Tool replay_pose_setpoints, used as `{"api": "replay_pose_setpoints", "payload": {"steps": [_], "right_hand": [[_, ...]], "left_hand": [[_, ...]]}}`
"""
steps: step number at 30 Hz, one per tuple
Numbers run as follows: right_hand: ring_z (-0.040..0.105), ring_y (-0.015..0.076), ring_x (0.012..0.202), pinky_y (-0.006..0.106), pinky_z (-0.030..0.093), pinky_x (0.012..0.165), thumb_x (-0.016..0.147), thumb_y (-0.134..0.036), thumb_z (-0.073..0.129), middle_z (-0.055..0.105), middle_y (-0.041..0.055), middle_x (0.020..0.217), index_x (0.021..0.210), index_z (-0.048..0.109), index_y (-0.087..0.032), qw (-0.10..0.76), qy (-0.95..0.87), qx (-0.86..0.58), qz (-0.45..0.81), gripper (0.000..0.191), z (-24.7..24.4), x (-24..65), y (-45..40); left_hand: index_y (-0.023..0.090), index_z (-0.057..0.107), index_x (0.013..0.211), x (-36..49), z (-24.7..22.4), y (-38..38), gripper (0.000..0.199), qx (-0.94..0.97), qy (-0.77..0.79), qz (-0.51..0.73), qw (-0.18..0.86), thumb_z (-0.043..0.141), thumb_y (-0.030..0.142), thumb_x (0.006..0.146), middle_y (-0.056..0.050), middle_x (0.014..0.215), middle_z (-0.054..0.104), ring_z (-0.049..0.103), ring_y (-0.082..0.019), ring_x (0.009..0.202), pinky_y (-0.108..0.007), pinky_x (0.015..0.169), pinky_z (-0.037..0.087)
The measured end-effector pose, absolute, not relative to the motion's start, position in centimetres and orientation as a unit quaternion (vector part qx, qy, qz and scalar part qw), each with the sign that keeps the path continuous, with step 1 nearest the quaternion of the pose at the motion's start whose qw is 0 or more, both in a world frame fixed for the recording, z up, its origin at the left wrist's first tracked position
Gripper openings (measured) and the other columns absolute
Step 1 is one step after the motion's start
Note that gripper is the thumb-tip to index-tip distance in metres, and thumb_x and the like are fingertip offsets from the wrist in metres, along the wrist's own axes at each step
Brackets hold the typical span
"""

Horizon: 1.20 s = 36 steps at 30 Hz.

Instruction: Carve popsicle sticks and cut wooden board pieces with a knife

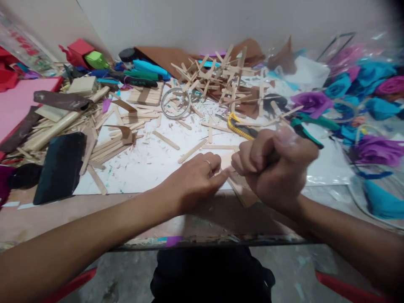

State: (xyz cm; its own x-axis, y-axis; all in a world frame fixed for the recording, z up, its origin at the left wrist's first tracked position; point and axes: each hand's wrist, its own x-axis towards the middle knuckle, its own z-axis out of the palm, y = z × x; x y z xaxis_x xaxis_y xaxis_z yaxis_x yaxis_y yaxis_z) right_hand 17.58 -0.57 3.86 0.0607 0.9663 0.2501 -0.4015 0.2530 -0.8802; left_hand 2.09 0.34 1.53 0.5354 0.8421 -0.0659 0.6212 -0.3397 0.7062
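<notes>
My left hand (202, 179), with a ring on one finger, rests low over the front edge of the white sheet (142, 168). Its fingers are curled and its thumb points at my right hand; whatever it pinches is hidden. Close beside it, my right hand (277, 164) is closed in a fist, and I cannot make out what is inside. A flat tan piece (243, 189) lies beneath the two hands. Just beyond them are a loose craft stick (192, 150) and a yellow-and-black utility knife (239, 127).
Craft sticks form a tangled pile (217, 80) at the back. A tape ring (176, 103) stands before it. At left lie a dark phone (59, 168) and bundled sticks. Green-handled pliers (311, 128) and purple and blue paper flowers (378, 149) occupy the right.
</notes>
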Motion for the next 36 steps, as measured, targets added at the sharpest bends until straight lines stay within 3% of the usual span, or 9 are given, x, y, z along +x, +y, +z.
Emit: {"api": "replay_pose_setpoints", "payload": {"steps": [4, 9, 14, 18, 21, 24, 28, 33, 36], "right_hand": [[0.021, 0.0066, 0.039, 0.027, 0.016, 0.042, 0.091, -0.061, 0.070, 0.026, -0.0058, 0.042, 0.045, 0.036, -0.021, 0.650, -0.452, -0.309, 0.526, 0.070, 3.7, 17.6, -0.5], [0.020, 0.0068, 0.039, 0.027, 0.017, 0.042, 0.090, -0.064, 0.071, 0.027, -0.0062, 0.042, 0.045, 0.036, -0.021, 0.639, -0.446, -0.293, 0.553, 0.072, 3.6, 18.0, 0.0], [0.014, 0.0061, 0.037, 0.024, 0.012, 0.038, 0.092, -0.066, 0.068, 0.023, -0.0080, 0.043, 0.049, 0.039, -0.021, 0.626, -0.392, -0.276, 0.616, 0.068, 4.2, 19.3, 1.5], [0.024, 0.0070, 0.040, 0.020, 0.025, 0.038, 0.087, -0.065, 0.074, 0.029, -0.0093, 0.048, 0.061, 0.045, -0.023, 0.588, -0.331, -0.309, 0.670, 0.057, 4.5, 20.9, 3.5], [0.045, 0.0077, 0.048, 0.021, 0.047, 0.050, 0.084, -0.044, 0.083, 0.044, -0.0086, 0.055, 0.077, 0.057, -0.022, 0.559, -0.281, -0.369, 0.687, 0.035, 4.1, 21.5, 4.6], [0.057, 0.0101, 0.054, 0.022, 0.053, 0.057, 0.084, -0.025, 0.079, 0.057, -0.0057, 0.060, 0.091, 0.060, -0.021, 0.538, -0.258, -0.422, 0.682, 0.021, 3.5, 21.3, 4.7], [0.060, 0.0114, 0.051, 0.021, 0.051, 0.049, 0.082, -0.021, 0.076, 0.063, -0.0052, 0.064, 0.101, 0.060, -0.024, 0.536, -0.306, -0.454, 0.643, 0.025, 3.1, 21.0, 4.0], [0.042, 0.0048, 0.033, 0.016, 0.022, 0.030, 0.082, -0.026, 0.080, 0.060, -0.0084, 0.061, 0.095, 0.058, -0.024, 0.500, -0.333, -0.477, 0.641, 0.026, 3.1, 20.6, 3.3], [0.044, 0.0042, 0.034, 0.015, 0.022, 0.029, 0.079, -0.028, 0.085, 0.061, -0.0081, 0.062, 0.095, 0.057, -0.023, 0.497, -0.321, -0.465, 0.658, 0.032, 2.8, 20.2, 3.2]], "left_hand": [[0.019, 0.071, 0.096, 1.6, 0.9, 0.0, 0.035, 0.902, 0.347, 0.152, 0.210, 0.040, 0.030, 0.110, -0.007, 0.087, 0.061, 0.053, -0.020, 0.082, -0.035, 0.074, 0.041], [0.014, 0.071, 0.095, 1.2, 0.5, 0.0, 0.034, 0.947, 0.263, 0.162, 0.091, 0.041, 0.020, 0.110, -0.009, 0.089, 0.064, 0.051, -0.019, 0.079, -0.033, 0.070, 0.040], [0.011, 0.071, 0.110, 0.8, 0.0, 0.3, 0.025, 0.951, 0.239, 0.187, 0.062, 0.046, 0.016, 0.109, -0.008, 0.090, 0.065, 0.052, -0.017, 0.078, -0.031, 0.070, 0.043], [0.013, 0.067, 0.119, 0.5, 0.0, 0.3, 0.022, 0.917, 0.242, 0.278, 0.154, 0.049, 0.017, 0.108, -0.010, 0.098, 0.066, 0.059, -0.017, 0.085, -0.030, 0.076, 0.049], [0.016, 0.067, 0.111, 0.4, 0.4, 0.1, 0.015, 0.851, 0.287, 0.359, 0.254, 0.053, 0.019, 0.107, -0.007, 0.093, 0.067, 0.063, -0.016, 0.086, -0.029, 0.078, 0.052], [0.018, 0.066, 0.100, 0.6, 1.0, -0.3, 0.012, 0.745, 0.337, 0.408, 0.406, 0.062, 0.028, 0.105, -0.002, 0.083, 0.067, 0.063, -0.012, 0.074, -0.025, 0.070, 0.051], [0.018, 0.063, 0.094, 0.9, 1.8, -0.9, 0.021, 0.628, 0.341, 0.422, 0.558, 0.067, 0.036, 0.104, 0.001, 0.076, 0.067, 0.063, -0.009, 0.062, -0.021, 0.061, 0.052], [0.016, 0.063, 0.092, 0.7, 2.6, -0.9, 0.026, 0.592, 0.332, 0.423, 0.600, 0.071, 0.039, 0.101, -0.001, 0.074, 0.070, 0.066, -0.009, 0.058, -0.021, 0.058, 0.054], [0.016, 0.063, 0.091, 0.4, 2.5, -0.7, 0.026, 0.578, 0.335, 0.410, 0.621, 0.071, 0.039, 0.101, -0.001, 0.074, 0.071, 0.067, -0.009, 0.058, -0.021, 0.059, 0.055]]}}
